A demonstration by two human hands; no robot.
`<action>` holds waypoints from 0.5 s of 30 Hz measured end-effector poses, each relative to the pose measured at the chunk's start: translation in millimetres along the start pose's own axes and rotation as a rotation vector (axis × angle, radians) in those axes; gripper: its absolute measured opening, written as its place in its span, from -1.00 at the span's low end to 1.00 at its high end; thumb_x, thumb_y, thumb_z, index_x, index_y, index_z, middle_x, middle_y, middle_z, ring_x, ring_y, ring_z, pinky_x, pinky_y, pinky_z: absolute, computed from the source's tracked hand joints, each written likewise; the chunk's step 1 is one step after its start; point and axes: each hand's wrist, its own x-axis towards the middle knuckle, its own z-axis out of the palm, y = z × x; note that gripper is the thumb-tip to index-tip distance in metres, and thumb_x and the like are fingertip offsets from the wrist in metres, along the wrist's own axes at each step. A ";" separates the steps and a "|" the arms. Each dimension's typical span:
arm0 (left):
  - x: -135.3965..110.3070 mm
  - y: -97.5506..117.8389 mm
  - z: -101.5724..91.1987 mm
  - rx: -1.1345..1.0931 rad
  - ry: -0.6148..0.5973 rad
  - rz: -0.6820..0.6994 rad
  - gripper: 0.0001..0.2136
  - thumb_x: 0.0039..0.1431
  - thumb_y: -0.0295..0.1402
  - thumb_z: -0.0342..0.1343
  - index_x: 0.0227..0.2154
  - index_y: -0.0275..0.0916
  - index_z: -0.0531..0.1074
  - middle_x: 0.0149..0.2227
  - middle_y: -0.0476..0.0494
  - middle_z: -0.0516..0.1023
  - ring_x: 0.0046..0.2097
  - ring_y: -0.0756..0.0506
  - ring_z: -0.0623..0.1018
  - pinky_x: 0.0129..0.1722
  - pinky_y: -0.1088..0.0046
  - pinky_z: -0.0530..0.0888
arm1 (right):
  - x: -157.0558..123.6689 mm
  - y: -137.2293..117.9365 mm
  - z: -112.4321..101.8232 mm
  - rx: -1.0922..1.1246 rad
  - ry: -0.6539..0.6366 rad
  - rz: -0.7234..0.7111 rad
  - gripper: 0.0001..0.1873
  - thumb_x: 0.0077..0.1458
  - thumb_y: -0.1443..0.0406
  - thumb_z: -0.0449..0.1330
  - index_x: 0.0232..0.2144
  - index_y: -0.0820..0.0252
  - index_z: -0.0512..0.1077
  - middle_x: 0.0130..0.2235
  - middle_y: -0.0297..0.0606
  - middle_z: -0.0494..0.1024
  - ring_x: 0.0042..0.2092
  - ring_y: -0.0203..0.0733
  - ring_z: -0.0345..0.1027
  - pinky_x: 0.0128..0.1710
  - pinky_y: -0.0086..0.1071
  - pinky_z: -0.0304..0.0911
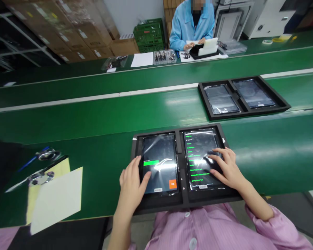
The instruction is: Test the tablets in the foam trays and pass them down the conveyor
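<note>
A black two-compartment tray [182, 173] lies on the green bench in front of me, with one tablet in each compartment. My left hand [132, 182] rests at the left edge of the left tablet [160, 149], fingers stretched and thumb over the screen. That screen shows a green bar and an orange "Fail" box. Over the right tablet [200, 139] is my right hand [225, 166], its fingers apart and fingertips at the screen, holding nothing. Lines of green and white text fill that display. Whether the fingertips press the glass I cannot tell.
A second black tray [210, 110] with two dark-screened tablets lies on the conveyor belt [94, 118]. Paper sheets [58, 198], a blue pen [28, 163] and clear-wrapped items lie at left. Across the belt sits a person in a blue jacket [179, 27], near green crates [148, 34].
</note>
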 end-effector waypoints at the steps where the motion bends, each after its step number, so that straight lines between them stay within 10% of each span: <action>1: 11.6 -0.2 -5.3 -0.009 -0.052 0.068 -0.48 0.40 -0.03 -0.17 0.29 -0.17 0.21 0.23 -0.34 0.40 0.24 -0.30 0.39 0.25 -0.10 0.27 | 0.6 0.2 0.6 -0.013 -0.030 0.002 -0.54 0.31 0.04 0.02 0.12 0.08 0.39 0.12 0.00 0.33 0.14 0.16 0.16 0.21 0.19 -0.01; 5: 69.3 17.3 -13.9 -0.067 -0.262 0.333 -0.57 0.41 -0.08 -0.15 0.16 -0.17 0.37 0.17 -0.22 0.48 0.19 -0.21 0.47 0.20 0.15 0.39 | 4.0 -0.2 3.2 -0.110 -0.112 -0.016 -0.43 0.30 -0.07 -0.01 0.19 0.07 0.37 0.16 0.03 0.28 0.16 0.16 0.11 0.23 0.16 -0.05; 9: 117.0 52.3 9.0 -0.048 -0.210 0.390 -0.62 0.42 -0.21 -0.16 0.11 -0.23 0.41 0.11 -0.25 0.52 0.12 -0.20 0.52 0.15 0.16 0.43 | 6.5 -2.3 6.5 -0.181 -0.125 -0.051 -0.36 0.26 -0.12 0.05 0.28 -0.06 0.31 0.20 -0.01 0.24 0.18 0.16 0.08 0.25 0.16 -0.13; 15: 123.6 68.5 45.1 0.051 -0.112 0.472 -0.60 0.39 -0.28 -0.12 0.19 -0.25 0.36 0.24 -0.34 0.42 0.20 -0.26 0.47 0.33 -0.08 0.16 | 2.4 -3.1 4.2 -0.134 -0.124 -0.010 -0.33 0.24 -0.15 0.06 0.30 -0.11 0.27 0.24 -0.02 0.20 0.21 0.20 0.06 0.23 0.18 -0.10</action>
